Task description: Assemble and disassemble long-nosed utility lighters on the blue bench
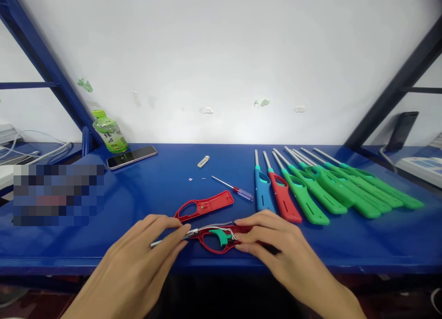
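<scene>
An opened long-necked gas lighter (214,250) with a red half shell, a green trigger and loose thin wires lies between my hands at the table's front. My left hand (145,254) pinches its metal tube where it meets the shell. The fingers of my right hand (276,238) are closed around the handle end, hiding that part. Just behind lies the other red half shell (214,202), inner side up. A screwdriver (238,190) with a clear purplish handle rests beyond it. Farther back are a small clear piece (203,161) and two tiny bits.
On the right, a row of long lighters includes a blue one (263,192), a red one (283,199) and several green ones (311,204). A phone (131,157) and a green-capped bottle (109,132) stand at the back left of the blue table (155,185).
</scene>
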